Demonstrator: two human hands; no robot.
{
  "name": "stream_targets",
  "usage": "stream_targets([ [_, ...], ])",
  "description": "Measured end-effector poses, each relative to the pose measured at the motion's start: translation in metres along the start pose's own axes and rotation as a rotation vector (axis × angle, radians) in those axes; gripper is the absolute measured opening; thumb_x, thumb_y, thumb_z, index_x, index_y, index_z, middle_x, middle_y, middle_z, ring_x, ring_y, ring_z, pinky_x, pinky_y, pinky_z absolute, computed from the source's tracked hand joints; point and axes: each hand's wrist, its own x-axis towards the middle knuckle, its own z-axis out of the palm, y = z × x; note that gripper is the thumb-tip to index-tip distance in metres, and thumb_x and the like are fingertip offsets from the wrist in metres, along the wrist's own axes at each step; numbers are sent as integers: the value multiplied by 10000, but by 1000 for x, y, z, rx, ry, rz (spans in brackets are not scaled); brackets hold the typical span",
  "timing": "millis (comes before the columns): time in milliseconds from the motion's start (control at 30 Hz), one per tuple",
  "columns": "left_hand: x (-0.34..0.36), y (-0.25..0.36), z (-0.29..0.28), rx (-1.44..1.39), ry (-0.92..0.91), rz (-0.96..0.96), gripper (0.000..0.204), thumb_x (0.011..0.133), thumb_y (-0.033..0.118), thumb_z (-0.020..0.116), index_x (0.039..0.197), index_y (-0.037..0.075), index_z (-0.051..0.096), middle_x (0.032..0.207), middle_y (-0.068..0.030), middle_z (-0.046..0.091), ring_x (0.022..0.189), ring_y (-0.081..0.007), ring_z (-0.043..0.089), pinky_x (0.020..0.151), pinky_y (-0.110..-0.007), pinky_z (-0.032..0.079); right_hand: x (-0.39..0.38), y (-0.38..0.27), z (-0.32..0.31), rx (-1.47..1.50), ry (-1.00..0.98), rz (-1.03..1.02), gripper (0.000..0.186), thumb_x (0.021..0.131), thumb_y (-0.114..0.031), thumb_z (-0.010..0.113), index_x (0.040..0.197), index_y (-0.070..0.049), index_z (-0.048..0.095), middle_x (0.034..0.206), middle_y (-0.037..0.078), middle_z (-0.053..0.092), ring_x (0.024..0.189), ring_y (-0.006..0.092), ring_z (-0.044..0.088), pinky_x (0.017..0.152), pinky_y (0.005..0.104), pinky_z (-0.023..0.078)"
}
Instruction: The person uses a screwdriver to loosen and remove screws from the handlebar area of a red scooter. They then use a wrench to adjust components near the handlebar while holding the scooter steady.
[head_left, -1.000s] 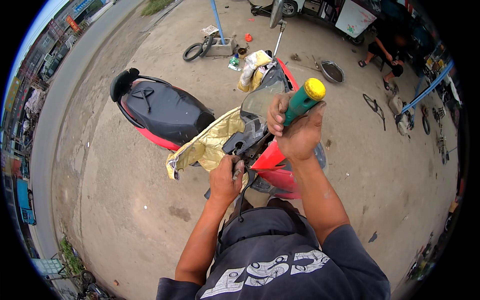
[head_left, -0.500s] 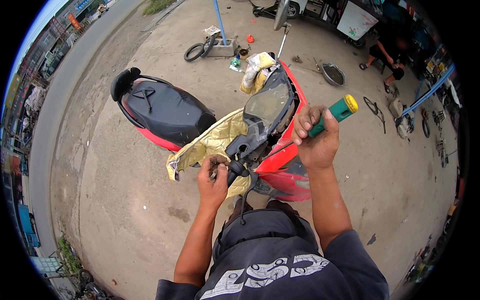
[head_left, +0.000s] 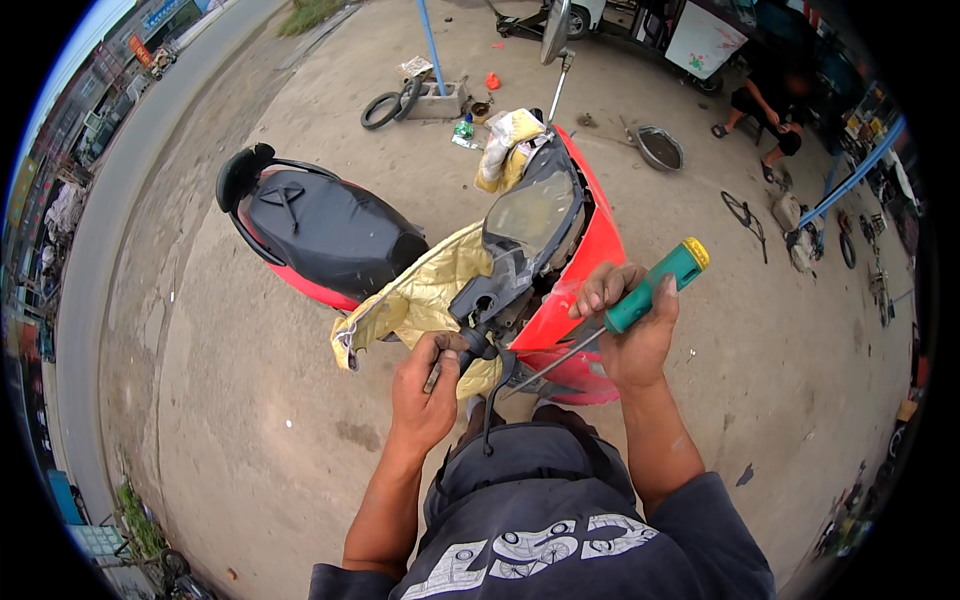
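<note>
My right hand (head_left: 635,330) grips a green screwdriver (head_left: 657,284) with a yellow end; its long metal shank slants down-left over the scooter's red front panel (head_left: 573,310). My left hand (head_left: 427,390) is closed on a small metal piece at the black handlebar end (head_left: 476,343); exactly what it is, I cannot make out. Around them are the scooter's dark dash (head_left: 530,215), a yellow quilted cover (head_left: 420,285) draped beside it and the black seat (head_left: 320,225). A bundled pale-yellow cloth (head_left: 508,145) sits on the far handlebar, below a mirror (head_left: 550,30).
Beyond the scooter are a metal basin (head_left: 661,148), tyres (head_left: 381,111) beside a concrete block (head_left: 438,99) with a blue pole (head_left: 430,40). A person in dark clothes (head_left: 760,105) sits at upper right near a bicycle frame (head_left: 752,230) and parts. A road (head_left: 125,220) runs along the left.
My right hand has lowered, turning the screwdriver from steep to slanted, its shank now in view. My left hand has shifted down-left from where it was a second ago.
</note>
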Motion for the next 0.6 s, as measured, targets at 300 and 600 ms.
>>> stream_targets([
  [300, -10, 28, 10, 365, -434, 207, 353, 806, 334, 847, 911, 39, 684, 792, -99, 605, 700, -334, 635, 597, -423, 489, -37, 39, 29, -321, -143, -35, 662, 1037, -632, 397, 871, -10, 549, 936, 128, 587, 853, 182, 557, 793, 355, 473],
  [600, -6, 3, 4, 250, -72, 121, 173, 910, 90, 720, 842, -5, 592, 731, -177, 565, 624, -396, 564, 544, -439, 419, 1, 16, -5, -922, -414, -180, 321, 837, -236, 803, 1018, 12, 709, 1041, 159, 700, 1035, 319, 664, 920, 400, 518],
])
